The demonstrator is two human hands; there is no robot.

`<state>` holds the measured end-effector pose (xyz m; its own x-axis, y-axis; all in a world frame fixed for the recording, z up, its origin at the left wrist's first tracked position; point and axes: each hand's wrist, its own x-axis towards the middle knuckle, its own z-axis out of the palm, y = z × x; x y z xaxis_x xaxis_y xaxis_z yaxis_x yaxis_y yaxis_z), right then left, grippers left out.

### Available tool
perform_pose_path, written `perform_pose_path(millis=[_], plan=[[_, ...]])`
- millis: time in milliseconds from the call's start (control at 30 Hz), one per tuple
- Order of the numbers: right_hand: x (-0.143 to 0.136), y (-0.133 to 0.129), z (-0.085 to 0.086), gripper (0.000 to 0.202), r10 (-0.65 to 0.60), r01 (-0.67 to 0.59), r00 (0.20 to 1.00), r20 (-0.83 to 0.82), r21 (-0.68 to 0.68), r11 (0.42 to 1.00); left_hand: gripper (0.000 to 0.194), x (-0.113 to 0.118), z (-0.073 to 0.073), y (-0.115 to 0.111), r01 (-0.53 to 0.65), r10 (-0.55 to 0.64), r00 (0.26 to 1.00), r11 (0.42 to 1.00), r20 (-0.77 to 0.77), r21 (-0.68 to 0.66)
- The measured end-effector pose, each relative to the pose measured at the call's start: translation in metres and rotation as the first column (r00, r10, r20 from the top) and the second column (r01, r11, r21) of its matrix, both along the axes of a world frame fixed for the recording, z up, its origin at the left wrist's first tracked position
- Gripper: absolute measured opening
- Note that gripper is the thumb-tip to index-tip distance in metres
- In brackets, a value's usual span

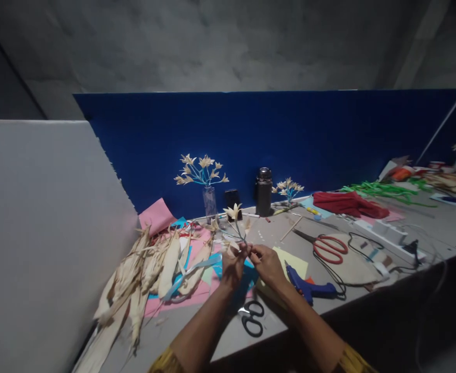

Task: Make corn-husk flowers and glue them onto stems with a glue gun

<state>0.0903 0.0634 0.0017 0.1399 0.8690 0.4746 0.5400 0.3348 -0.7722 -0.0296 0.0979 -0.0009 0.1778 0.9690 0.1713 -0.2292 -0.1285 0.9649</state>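
My left hand is closed around the lower stem of a spray of cream husk flowers, whose thin bluish branches fan out above the fingers. Against that same stem, just below the branching, my right hand pinches with thumb and fingertips. The exact grip is too small to make out. Black-handled scissors lie on the table below my wrists. To the right of my right hand is a blue glue gun, beside a yellow paper sheet.
Dried corn husks cover the left side over pink and blue paper. Behind stand a glass vase of finished flowers and a dark flask. Red-handled scissors, a power strip and red cloth lie to the right.
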Motion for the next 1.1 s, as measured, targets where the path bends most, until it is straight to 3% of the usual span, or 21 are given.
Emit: perform_pose_path(millis=[167,267,367,467,667,900,1100], plan=[[-0.005,0.004,0.0,0.032,0.051,-0.052,0.998,-0.041,-0.013,0.999,0.022,-0.01,0.003,0.002,-0.058,0.095,0.983,0.972,-0.156,0.229],[-0.005,0.008,-0.003,0.035,0.113,-0.116,0.991,-0.076,-0.034,0.993,0.024,-0.012,0.005,0.002,-0.09,0.149,0.968,0.958,-0.204,0.273],[-0.002,0.012,-0.006,0.029,0.176,-0.183,0.979,-0.103,-0.061,0.981,0.022,-0.01,0.006,0.002,-0.09,0.12,0.976,0.982,-0.183,0.164],[0.004,0.013,-0.009,0.023,0.229,-0.243,0.964,-0.137,-0.1,0.965,0.021,-0.009,0.006,0.005,-0.009,0.014,0.994,0.999,-0.105,0.048],[0.015,0.004,-0.007,0.025,0.318,-0.345,0.933,-0.171,-0.163,0.924,0.02,-0.018,0.008,0.012,0.164,-0.164,0.977,0.986,-0.135,-0.007],[0.012,0.0,0.001,0.027,0.262,-0.264,0.965,-0.033,-0.15,0.953,0.022,-0.021,-0.003,0.02,0.073,-0.082,0.989,0.995,-0.122,-0.074],[0.011,-0.002,-0.004,0.03,0.275,-0.276,0.961,-0.031,-0.198,0.941,0.029,-0.024,-0.013,0.02,0.168,-0.171,0.985,0.962,0.005,-0.216]])
